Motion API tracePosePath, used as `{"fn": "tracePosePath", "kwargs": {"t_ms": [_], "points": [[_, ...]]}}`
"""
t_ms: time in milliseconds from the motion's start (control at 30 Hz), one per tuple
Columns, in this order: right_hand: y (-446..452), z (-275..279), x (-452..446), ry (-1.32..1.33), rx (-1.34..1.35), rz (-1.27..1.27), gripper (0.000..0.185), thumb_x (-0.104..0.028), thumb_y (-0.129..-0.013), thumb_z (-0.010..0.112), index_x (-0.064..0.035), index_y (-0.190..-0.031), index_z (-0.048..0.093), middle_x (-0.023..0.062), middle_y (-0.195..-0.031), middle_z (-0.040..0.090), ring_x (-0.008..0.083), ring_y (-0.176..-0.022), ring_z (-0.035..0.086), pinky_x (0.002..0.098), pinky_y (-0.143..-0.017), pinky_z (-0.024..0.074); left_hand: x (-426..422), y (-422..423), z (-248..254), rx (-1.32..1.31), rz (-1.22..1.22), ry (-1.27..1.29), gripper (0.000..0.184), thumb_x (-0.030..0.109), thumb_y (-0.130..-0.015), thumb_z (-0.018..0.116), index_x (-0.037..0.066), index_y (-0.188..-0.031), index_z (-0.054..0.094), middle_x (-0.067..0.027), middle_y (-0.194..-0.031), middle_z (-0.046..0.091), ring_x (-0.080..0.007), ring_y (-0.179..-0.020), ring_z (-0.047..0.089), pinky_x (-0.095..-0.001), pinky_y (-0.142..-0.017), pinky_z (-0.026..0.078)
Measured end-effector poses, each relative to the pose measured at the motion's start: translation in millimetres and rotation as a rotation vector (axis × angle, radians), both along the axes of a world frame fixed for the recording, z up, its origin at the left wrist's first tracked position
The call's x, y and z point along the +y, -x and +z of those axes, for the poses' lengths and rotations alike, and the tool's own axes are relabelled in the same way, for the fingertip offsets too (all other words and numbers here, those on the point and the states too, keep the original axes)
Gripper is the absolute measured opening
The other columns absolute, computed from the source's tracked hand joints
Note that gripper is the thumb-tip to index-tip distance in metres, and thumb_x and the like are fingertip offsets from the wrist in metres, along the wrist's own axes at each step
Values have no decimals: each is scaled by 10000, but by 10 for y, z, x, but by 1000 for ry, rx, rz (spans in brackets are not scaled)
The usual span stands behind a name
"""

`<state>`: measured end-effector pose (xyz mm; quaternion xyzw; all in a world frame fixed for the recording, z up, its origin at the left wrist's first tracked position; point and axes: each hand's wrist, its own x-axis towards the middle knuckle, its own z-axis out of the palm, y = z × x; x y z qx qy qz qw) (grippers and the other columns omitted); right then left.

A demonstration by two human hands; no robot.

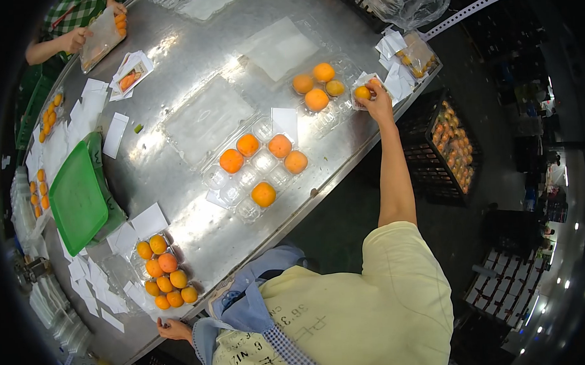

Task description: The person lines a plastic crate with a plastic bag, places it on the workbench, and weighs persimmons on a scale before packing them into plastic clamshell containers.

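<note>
My right hand (377,99) reaches to the table's right edge, its fingers closed on a round orange fruit (362,92) over a white printed card. Next to it, a clear plastic tray holds several orange fruits (316,99). In the middle lies a clear tray with round cups (247,178), some holding orange fruits (263,194), some bare. My left hand (175,329) hangs at the near table edge, fingers loosely apart with nothing visible in them. Just above it sits a tray full of orange fruits (168,262).
A green bin (77,195) stands on the left among white paper cards (149,220). At the top left, another person's hands (76,40) hold a clear pack of fruit (103,41). A black crate of fruit (451,146) stands beyond the table's right edge.
</note>
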<state>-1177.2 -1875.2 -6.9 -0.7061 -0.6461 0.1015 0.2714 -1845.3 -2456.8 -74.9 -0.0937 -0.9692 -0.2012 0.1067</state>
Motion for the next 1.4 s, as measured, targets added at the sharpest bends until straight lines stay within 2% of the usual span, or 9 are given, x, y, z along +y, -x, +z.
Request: {"fn": "tracePosePath", "kwargs": {"t_ms": [367,467,500,600,700,800,1000,1300,1400], "points": [[42,13,5,10,-19,-19,471,-171,-643,794,-10,-1056,634,155,-1058,643,310,-988,602,363,-873,464,-8,-17,-4,13,-60,-40,314,54,-775,532,54,-1073,633,-151,-1022,521,-273,-861,492,-355,-793,406],[96,83,-5,63,-15,-46,462,-173,-653,792,-6,-1054,635,151,-1056,649,305,-984,608,364,-873,467,60,-74,84,-24,-30,-27,304,52,-783,530,55,-1070,632,-150,-1031,521,-273,-869,497,-359,-796,410],[115,121,-12,127,18,-63,498,-175,-659,792,-14,-1094,612,141,-1106,628,305,-1027,588,362,-898,453,70,-85,92,-16,-31,-32,301,49,-784,531,55,-1067,632,-150,-1034,521,-273,-872,499,-359,-797,411],[35,-26,-40,-131,-111,7,532,-146,-672,781,-28,-1148,574,138,-1172,589,296,-1025,569,355,-896,445,90,-113,116,-4,-31,-46,294,42,-784,532,56,-1060,632,-150,-1041,519,-275,-877,504,-361,-799,414],[231,198,-260,-290,-3,-78,498,-97,-710,721,-22,-1175,558,151,-1129,565,248,-913,592,331,-825,477,123,-128,126,-7,-23,-42,296,36,-783,532,59,-1061,631,-152,-1045,517,-278,-873,507,-363,-797,417],[-209,-267,-218,-246,200,-300,426,-50,-765,648,-22,-1178,544,109,-1098,563,192,-870,579,295,-756,482,99,-119,118,14,-29,-8,299,35,-782,534,61,-1064,630,-151,-1043,515,-278,-866,507,-365,-792,418],[-304,-348,-305,-218,628,-449,371,-7,-821,580,-33,-1186,523,90,-1113,557,150,-875,572,246,-636,487,102,-102,96,12,-5,-4,300,43,-779,535,62,-1063,629,-145,-1036,513,-276,-871,504,-365,-797,414],[-45,-251,-253,-142,670,-463,365,-71,-819,615,-28,-1173,534,86,-1103,566,155,-824,583,244,-594,489,44,-85,69,-1,-37,-39,303,46,-778,531,55,-1066,625,-152,-1043,510,-280,-888,506,-368,-814,415],[-156,-443,-129,-166,510,-399,352,-79,-818,619,-27,-1160,550,87,-1077,590,168,-837,593,254,-601,485,96,-83,87,3,-61,-38,313,27,-761,543,26,-1065,618,-176,-1048,533,-301,-903,528,-367,-827,430]]}}
